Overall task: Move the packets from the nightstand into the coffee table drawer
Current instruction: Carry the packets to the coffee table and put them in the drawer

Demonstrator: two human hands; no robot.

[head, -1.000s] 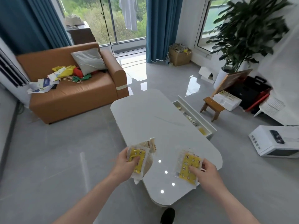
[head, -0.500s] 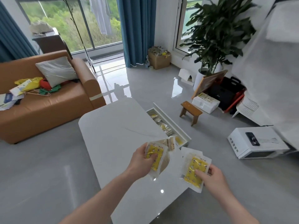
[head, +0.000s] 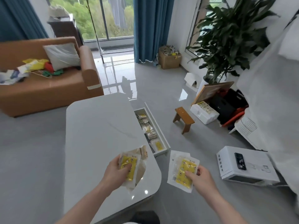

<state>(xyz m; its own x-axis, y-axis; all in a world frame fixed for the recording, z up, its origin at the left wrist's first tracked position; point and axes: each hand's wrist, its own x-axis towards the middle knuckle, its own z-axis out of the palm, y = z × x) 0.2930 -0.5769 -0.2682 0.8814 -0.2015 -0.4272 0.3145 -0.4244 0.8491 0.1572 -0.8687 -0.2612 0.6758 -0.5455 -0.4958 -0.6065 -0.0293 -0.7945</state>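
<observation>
A person carrying packets had come round the near end of the white table [head: 100, 126], whose open drawer [head: 159, 126] now lay straight ahead rather than off to the right, as it had a second before. The sofa [head: 48, 88] had slid to the left edge of view and the plant [head: 226, 38] stood larger on the right, both signs of a turn towards the drawer side. The drawer, pulled out from the table's right flank, already held a row of packets [head: 148, 126] along its length, with one yellow one at its near end. The right hand [head: 202, 178] had moved off the tabletop and now hung over bare floor just short of the drawer's near corner, thumb and fingers pinching a yellow packet [head: 183, 170] by its lower edge. The left hand [head: 116, 172] remained above the table's near right corner, its fingers wrapped round a small stack of packets [head: 131, 167], a yellow one on top and paler ones behind. The hands were apart, each clamped on its own load. Judged from this, the carry was nearly over and the drop into the drawer was the step at hand, the right packet likely first. The nightstand was out of view.
</observation>
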